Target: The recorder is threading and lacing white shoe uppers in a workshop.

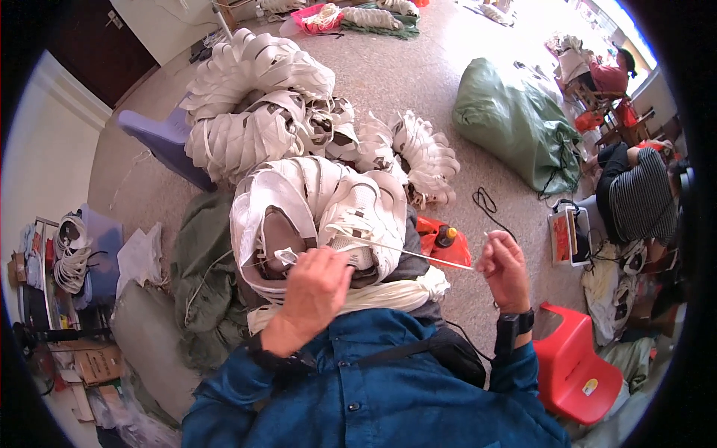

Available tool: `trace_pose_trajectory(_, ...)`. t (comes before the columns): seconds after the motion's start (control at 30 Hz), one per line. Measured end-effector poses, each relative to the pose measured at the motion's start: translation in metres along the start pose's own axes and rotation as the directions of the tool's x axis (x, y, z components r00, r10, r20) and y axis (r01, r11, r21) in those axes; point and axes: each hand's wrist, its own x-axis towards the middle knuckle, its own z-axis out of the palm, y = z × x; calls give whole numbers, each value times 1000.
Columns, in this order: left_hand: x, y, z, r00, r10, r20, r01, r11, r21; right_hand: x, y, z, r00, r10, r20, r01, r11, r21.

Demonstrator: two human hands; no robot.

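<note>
A white shoe upper (364, 205) lies over my lap at the front of a curved row of nested uppers. From its eyelet area a white shoelace (422, 254) runs taut to the right. My right hand (505, 270), raised beside the upper, pinches the far end of that lace. My left hand (320, 282) is closed at the near edge of the upper, next to its tongue; what its fingers grip is hidden behind them. A bundle of loose white laces (399, 294) lies across my lap below the uppers.
More stacked uppers (258, 89) are heaped ahead on a purple chair (160, 138). A green sack (508, 119) stands ahead right. Near my right arm are a red stool (571, 366) and an orange bag (454, 248) with a bottle. Another person (638, 194) sits at the right.
</note>
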Motion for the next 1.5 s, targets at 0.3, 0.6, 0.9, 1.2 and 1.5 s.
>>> trace_pose_trajectory(0.3,6,4,43,965,-229,125,260,837,-480,10,40,79,904,272,331,-79,865,-495)
trace_pose_trajectory(0.6,11,7,42,956,-237,173,293,806,-514,25,67,103,805,-170,569,590,344,-731)
trace_pose_trajectory(0.9,4,19,54,990,-137,-35,107,887,-448,25,48,121,697,22,717,717,1,-697)
trace_pose_trajectory(1.2,4,13,59,913,-356,197,390,626,-675,24,78,103,846,-172,505,533,322,-783)
trace_pose_trajectory(1.5,8,-1,71,980,-195,33,193,909,-370,6,80,119,792,-190,581,607,347,-714)
